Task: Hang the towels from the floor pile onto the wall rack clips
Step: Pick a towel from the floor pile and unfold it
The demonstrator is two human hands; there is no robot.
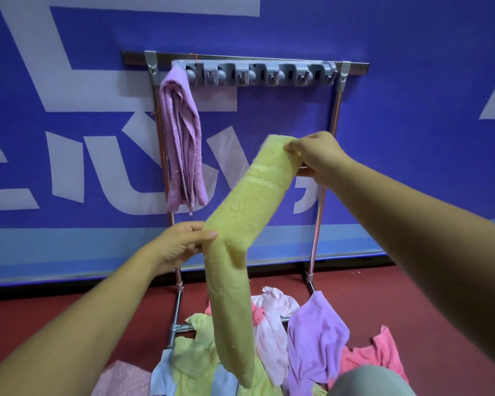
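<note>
Holding yellow towel (249,201) on a slant — right grip (315,155) pinches its upper end, nearest the free rack clips (257,74) above; left grip (180,244) pinches mid-length

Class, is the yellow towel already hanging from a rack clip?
No: the left hand and right hand hold the yellow towel below the clips; only the purple towel hangs there.

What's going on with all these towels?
A person is hanging towels up. The right hand pinches the top of a folded yellow towel and the left hand grips its middle, holding it below the grey clip rack. One purple towel already hangs at the rack's left end. More towels wait in a pile on the red floor.
</note>
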